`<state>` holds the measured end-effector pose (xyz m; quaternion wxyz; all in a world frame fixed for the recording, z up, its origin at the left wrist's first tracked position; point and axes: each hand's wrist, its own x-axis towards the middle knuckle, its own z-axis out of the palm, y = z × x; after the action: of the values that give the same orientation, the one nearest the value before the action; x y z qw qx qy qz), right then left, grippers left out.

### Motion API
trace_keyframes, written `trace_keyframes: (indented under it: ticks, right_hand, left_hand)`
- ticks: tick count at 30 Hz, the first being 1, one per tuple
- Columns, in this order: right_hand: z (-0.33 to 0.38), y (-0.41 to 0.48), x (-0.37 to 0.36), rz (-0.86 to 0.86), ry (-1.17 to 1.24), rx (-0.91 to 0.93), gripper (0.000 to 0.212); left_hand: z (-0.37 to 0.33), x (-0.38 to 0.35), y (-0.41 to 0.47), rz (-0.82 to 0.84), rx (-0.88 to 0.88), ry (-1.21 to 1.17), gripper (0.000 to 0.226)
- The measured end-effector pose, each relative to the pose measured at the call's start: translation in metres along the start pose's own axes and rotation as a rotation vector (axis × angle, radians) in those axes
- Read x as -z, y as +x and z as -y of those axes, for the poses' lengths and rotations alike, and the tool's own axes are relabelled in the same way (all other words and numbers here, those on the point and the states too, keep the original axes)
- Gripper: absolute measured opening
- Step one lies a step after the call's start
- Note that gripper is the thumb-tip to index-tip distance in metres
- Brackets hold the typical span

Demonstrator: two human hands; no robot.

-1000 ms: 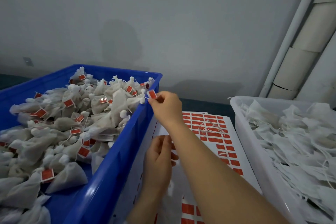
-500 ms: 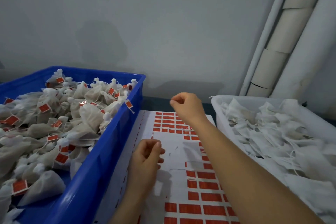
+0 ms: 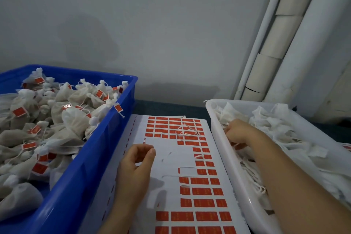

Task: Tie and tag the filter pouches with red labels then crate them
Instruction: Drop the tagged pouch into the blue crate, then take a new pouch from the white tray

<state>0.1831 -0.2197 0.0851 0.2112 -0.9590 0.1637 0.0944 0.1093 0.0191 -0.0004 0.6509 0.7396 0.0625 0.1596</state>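
A blue crate (image 3: 106,144) on the left is heaped with tied filter pouches (image 3: 76,118) that carry red labels. In the middle lies a white label sheet (image 3: 171,159) with rows of red labels (image 3: 203,192) and bare patches where labels were peeled. On the right, a white tub (image 3: 216,125) holds flat, untagged pouches (image 3: 269,125). My right hand (image 3: 238,135) is inside the tub at its near-left side, fingers curled into the pile around a pouch. My left hand (image 3: 136,163) hovers over the sheet with loosely curled fingers, and I see nothing in it.
Loose bits of white string (image 3: 187,132) lie on the label sheet. A grey wall stands close behind. White pipes and cardboard tubes (image 3: 275,47) lean in the right corner. A strip of dark table (image 3: 167,107) shows between the crate and the tub.
My right hand let go of a tagged pouch at the blue crate's rim, swung right over the sheet, and now digs into the white tub. The left hand has stayed over the sheet.
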Motion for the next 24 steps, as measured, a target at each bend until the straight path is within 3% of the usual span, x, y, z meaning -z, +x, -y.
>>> trace_keyframes:
  ticks: [4,14,20,24]
  right_hand:
    - [-0.004,-0.009,0.005,0.020,-0.041,0.046,0.014]
    - [-0.003,-0.020,0.032,-0.220,0.046,0.038,0.039]
    - [0.001,-0.038,0.047,-0.190,0.258,0.122,0.042]
    - [0.002,-0.047,0.052,-0.308,0.279,0.159,0.035]
  left_hand:
    - [0.002,0.001,0.000,0.000,-0.006,-0.016,0.005]
    - [0.004,0.000,0.000,0.025,-0.034,-0.006,0.007]
    - [0.004,-0.001,-0.001,0.036,-0.049,-0.003,0.007]
    - [0.003,-0.001,-0.002,0.048,-0.077,0.005,0.008]
